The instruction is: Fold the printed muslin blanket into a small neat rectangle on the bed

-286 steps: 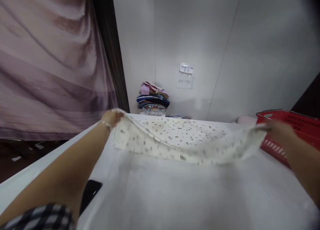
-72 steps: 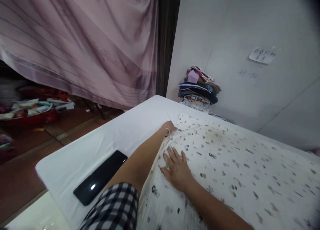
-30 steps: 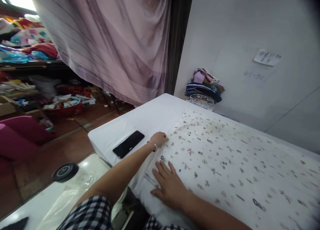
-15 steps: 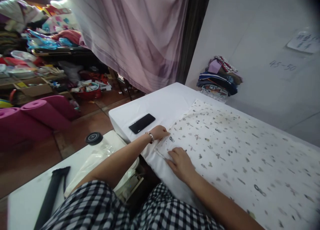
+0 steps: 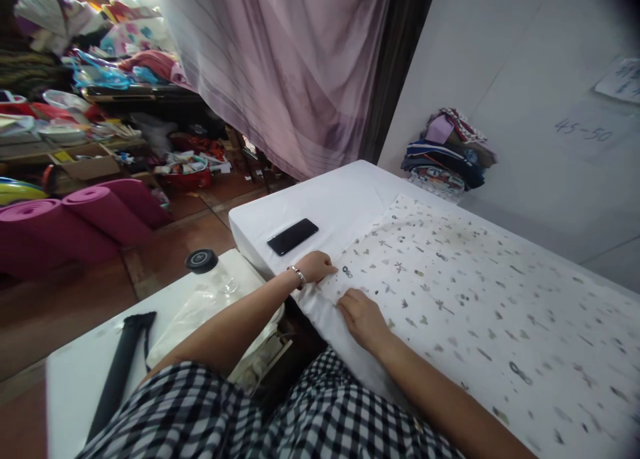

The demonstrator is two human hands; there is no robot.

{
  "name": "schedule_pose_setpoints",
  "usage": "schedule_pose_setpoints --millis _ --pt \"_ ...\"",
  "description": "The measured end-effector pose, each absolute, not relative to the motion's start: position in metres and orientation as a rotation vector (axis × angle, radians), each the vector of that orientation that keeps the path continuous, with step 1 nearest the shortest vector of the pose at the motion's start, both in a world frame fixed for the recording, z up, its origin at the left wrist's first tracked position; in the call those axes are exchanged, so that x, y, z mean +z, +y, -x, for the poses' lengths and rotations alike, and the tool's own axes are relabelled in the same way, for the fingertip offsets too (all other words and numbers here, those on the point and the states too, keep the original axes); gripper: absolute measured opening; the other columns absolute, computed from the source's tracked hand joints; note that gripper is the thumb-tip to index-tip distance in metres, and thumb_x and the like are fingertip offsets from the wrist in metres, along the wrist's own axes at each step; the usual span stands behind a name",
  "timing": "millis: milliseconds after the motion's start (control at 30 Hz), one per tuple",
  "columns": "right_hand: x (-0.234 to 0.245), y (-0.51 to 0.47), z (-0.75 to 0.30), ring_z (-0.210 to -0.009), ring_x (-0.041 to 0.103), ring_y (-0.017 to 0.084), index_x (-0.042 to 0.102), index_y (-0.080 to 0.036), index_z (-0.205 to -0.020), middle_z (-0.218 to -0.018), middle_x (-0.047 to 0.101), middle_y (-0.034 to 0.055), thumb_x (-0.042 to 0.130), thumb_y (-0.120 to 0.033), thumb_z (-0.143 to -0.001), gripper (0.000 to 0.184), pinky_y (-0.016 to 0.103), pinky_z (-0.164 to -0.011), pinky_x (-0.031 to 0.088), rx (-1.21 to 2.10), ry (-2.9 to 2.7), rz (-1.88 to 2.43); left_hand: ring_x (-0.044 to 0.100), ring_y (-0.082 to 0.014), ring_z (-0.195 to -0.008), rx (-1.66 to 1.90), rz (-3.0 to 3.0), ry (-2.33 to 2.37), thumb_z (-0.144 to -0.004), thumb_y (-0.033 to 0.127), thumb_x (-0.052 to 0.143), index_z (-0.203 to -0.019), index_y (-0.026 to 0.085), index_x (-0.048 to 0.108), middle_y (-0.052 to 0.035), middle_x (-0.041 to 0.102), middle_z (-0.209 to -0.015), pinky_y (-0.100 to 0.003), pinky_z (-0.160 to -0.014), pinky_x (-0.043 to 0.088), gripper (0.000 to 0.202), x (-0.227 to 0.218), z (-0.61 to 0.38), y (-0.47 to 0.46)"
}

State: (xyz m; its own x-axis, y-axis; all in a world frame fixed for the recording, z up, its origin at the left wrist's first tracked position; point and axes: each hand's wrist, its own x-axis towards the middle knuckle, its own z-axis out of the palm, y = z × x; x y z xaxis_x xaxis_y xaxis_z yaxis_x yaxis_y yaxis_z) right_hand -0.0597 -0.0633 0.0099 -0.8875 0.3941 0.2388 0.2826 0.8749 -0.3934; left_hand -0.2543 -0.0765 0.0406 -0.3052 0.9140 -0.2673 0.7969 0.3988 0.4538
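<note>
1. Locate the white fabric cloth with small, muted plant-like prints. It now lies spread over the white-covered surface, beside the flat black phone; earlier, you held it raised between both hands.
2. Check your left hand. It has come back along the cloth's left edge to near the closest corner. Its fingers curl at the edge; you cannot tell whether they pinch it.
3. Check your right hand. Its fingers, spread flat moments ago, now bend beside the near edge; their grip is unclear. Your hands are near each other, not touching.
4. Judge the result: spreading seems largely complete, with attention now apparently on the near corner.
</note>
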Motion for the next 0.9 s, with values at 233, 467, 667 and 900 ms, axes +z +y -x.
schedule_pose_setpoints --millis 233,467,667,900 --pt "0.012 -0.064 0.060 -0.084 0.049 0.017 0.058 -0.017 -0.082 -0.085 0.055 0.0055 0.041 -0.020 -0.089 0.019 0.028 -0.075 0.041 0.478 -2.782 0.491 0.058 -0.0185 -0.077 0.294 -1.512 2.295 -0.071 0.043 0.056 -0.076 0.019 0.061 -0.0037 0.064 -0.080 -0.026 -0.061 0.038 0.026 0.034 0.249 -0.081" --pt "0.012 -0.069 0.055 -0.087 0.047 0.017 0.057 -0.017 -0.089 -0.090 0.054 0.0058 0.046 -0.020 -0.086 0.012 0.029 -0.078 0.039 0.473 -2.786 0.405 0.059 -0.0225 -0.088 0.203 -1.555 2.480 -0.077 0.043 0.048 -0.088 0.020 0.056 -0.0066 0.065 -0.092 -0.031 -0.070 0.040 0.027 0.038 0.234 -0.081" --pt "0.015 -0.071 0.042 -0.087 0.045 0.018 0.056 -0.018 -0.092 -0.091 0.053 0.0056 0.043 -0.018 -0.086 0.015 0.030 -0.077 0.038 0.396 -2.742 0.504 0.060 -0.0236 -0.083 0.175 -1.553 2.423 -0.076 0.036 0.047 -0.075 0.019 0.053 -0.0064 0.065 -0.082 -0.032 -0.067 0.040 0.018 0.039 0.231 -0.073" --pt "0.016 -0.075 0.029 -0.090 0.045 0.018 0.057 -0.018 -0.088 -0.094 0.053 0.0053 0.050 -0.022 -0.081 0.011 0.031 -0.079 0.039 0.490 -2.747 0.561 0.058 -0.0215 -0.074 0.234 -1.547 2.470 -0.076 0.025 0.043 -0.079 0.019 0.047 -0.0059 0.062 -0.077 -0.030 -0.062 0.037 0.008 0.038 0.241 -0.072"
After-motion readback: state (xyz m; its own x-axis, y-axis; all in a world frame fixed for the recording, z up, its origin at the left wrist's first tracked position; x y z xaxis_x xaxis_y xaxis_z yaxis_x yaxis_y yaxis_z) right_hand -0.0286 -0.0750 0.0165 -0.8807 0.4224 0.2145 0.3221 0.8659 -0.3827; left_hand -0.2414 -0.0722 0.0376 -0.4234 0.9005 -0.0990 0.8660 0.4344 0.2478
